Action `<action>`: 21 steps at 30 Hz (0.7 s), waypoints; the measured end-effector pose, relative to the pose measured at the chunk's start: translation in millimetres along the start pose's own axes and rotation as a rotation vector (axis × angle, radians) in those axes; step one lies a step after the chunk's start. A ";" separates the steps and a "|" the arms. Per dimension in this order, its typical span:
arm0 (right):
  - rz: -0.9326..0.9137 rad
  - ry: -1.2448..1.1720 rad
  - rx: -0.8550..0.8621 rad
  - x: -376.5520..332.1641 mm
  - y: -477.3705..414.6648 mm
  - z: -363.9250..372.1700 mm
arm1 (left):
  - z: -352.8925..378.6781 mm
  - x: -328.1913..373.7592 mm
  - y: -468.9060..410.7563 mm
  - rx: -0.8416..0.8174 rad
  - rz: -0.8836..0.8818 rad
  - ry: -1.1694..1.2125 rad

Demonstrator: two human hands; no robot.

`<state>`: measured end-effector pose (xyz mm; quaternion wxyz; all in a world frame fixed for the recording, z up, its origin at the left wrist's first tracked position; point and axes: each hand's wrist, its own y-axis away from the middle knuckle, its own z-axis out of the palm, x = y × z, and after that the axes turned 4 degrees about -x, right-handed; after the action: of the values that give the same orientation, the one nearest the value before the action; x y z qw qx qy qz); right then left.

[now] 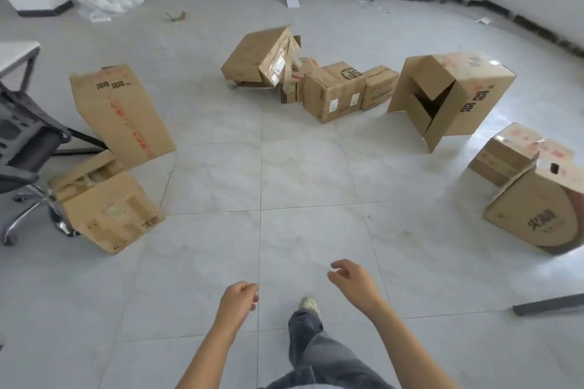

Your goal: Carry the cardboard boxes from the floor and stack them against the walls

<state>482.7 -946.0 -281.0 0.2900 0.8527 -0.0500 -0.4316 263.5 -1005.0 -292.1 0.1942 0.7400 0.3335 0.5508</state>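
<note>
We see brown cardboard boxes [537, 215] scattered on the floor [300, 174]; a tall box [121, 110] leans at left, a torn box [107, 208] just beside it; a central cluster [335, 91] lies jumbled; an open-flapped box [452, 95] stands right.

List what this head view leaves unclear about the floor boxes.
Head view throughout:
Far-right box: cut off by the right edge.
Open tall box: interior too dark to see contents.
Middle box: labels too small to read.
Office chair: cut off by the left edge.
</note>
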 end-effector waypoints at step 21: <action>0.035 0.009 -0.052 -205.4 -426.1 -162.6 | -42.6 350.6 -371.3 0.062 0.051 0.083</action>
<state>408.9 -451.4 -290.2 0.3199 0.8457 -0.0524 -0.4239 179.3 -499.7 -281.2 0.1431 0.7304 0.3393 0.5753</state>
